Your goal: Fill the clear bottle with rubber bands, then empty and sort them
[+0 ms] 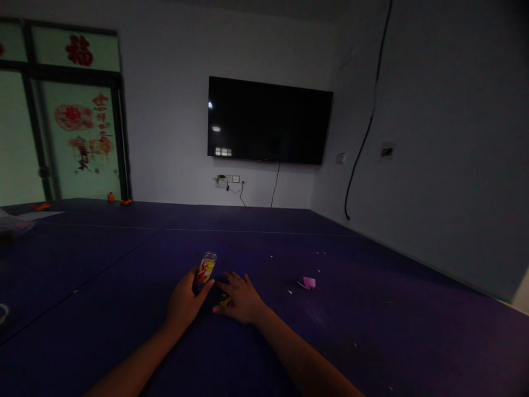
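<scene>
My left hand [184, 300] is wrapped round a small clear jar [206, 267], held at a tilt with its mouth pointing up and away. Yellow, red and white bits show through its wall; their kind is too small to make out. Just to the right, my right hand [243, 300] reaches low over the purple surface with its fingers spread. Beneath its thumb and fingers lie small yellow and dark pieces [226, 299], partly hidden by the hand. The two hands are close together but apart.
A pink scrap of paper [309, 283] and several tiny white bits lie to the right on the purple tabletop [363, 331]. At far left is a blurred clear plastic bag [14, 223]. Orange items [126, 202] sit along the back edge, with a wall-mounted television [268, 121] beyond.
</scene>
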The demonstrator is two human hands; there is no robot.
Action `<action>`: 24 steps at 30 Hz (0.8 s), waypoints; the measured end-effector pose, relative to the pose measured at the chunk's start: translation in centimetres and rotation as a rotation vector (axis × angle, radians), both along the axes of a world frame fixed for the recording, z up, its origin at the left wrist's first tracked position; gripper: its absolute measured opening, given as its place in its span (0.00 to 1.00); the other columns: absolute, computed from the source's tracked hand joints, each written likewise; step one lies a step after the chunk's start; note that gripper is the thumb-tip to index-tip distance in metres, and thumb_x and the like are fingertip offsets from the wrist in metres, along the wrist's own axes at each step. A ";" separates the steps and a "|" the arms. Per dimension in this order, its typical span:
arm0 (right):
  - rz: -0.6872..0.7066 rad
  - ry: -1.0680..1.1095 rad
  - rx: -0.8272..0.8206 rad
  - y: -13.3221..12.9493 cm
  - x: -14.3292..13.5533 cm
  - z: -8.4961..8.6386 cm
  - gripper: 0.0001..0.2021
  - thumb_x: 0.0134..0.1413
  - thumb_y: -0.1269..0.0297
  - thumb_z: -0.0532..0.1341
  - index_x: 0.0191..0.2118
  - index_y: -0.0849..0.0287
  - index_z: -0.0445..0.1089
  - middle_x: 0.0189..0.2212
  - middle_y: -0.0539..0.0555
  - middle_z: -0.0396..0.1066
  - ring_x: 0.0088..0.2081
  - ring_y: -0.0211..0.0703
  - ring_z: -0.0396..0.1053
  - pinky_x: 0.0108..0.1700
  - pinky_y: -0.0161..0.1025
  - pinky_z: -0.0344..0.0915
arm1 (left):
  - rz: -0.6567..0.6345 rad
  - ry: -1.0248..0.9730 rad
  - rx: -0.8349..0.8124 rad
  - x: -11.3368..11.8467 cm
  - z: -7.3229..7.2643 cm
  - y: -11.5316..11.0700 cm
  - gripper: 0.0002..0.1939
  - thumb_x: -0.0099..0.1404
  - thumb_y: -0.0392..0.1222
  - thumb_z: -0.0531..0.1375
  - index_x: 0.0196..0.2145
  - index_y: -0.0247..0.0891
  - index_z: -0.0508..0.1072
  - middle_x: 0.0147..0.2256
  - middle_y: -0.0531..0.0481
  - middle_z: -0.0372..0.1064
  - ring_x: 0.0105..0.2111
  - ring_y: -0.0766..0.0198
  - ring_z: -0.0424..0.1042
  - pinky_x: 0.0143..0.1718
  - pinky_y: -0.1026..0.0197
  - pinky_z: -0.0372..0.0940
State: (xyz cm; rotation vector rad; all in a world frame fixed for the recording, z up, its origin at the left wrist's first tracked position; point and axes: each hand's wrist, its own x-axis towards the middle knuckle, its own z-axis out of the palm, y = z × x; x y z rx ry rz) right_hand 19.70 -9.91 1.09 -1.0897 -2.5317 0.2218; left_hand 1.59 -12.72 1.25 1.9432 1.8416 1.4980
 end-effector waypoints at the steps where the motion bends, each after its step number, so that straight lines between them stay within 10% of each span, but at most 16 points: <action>1: -0.020 -0.002 -0.005 0.3 -0.1 -0.1 0.35 0.49 0.37 0.53 0.59 0.52 0.58 0.61 0.62 0.52 0.61 0.63 0.48 0.57 0.66 0.38 | -0.003 0.006 0.004 0.0 -0.1 0.1 0.26 0.59 0.57 0.53 0.48 0.36 0.66 0.42 0.41 0.72 0.41 0.51 0.72 0.43 0.53 0.65; 12: 0.042 0.100 0.056 2.3 -0.5 -1.0 0.10 0.54 0.67 0.57 0.42 0.58 0.71 0.44 0.57 0.68 0.47 0.45 0.64 0.48 0.39 0.58 | -0.026 0.111 -0.010 0.1 -0.3 0.1 0.25 0.59 0.57 0.53 0.47 0.37 0.66 0.41 0.43 0.72 0.41 0.51 0.72 0.42 0.55 0.65; 24: 0.006 0.148 0.000 2.6 -0.7 -1.3 0.10 0.57 0.72 0.51 0.37 0.59 0.70 0.37 0.55 0.69 0.39 0.41 0.66 0.40 0.35 0.60 | -0.035 0.179 -0.030 0.3 -0.3 -0.2 0.24 0.57 0.57 0.55 0.45 0.38 0.69 0.38 0.42 0.73 0.38 0.50 0.73 0.38 0.54 0.65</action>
